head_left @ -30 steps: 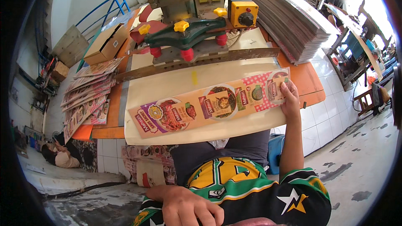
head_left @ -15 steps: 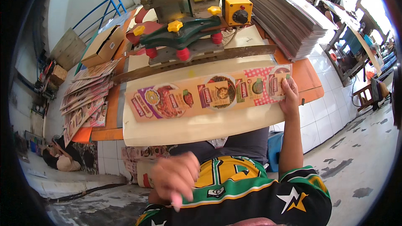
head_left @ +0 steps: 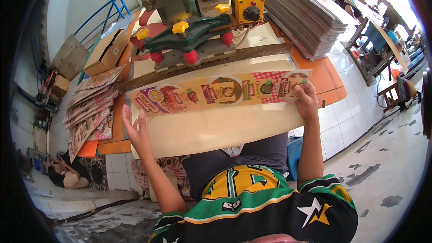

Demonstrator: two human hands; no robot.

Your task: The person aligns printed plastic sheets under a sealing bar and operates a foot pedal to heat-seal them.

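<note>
1. Now the right hand [head_left: 306, 100] pinches the right end of the printed packaging strip [head_left: 216, 92], lying across the pale board [head_left: 216, 128] at the bench's near edge.
2. Fingers spread loose, the left hand [head_left: 136, 132] hovers at the board's left edge, grasping nothing.
3. Behind stands the green sealing machine [head_left: 193, 33].

Bare board [head_left: 225, 128] open before the strip [head_left: 216, 92], press [head_left: 193, 36] blocking behind, sheet stack [head_left: 301, 15] right, printed pile [head_left: 90, 108] left

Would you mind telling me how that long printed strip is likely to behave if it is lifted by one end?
The printed strip looks thin and long, so it would probably sag. It looks glossy, so perhaps slippery. The right hand pins one end.
</note>
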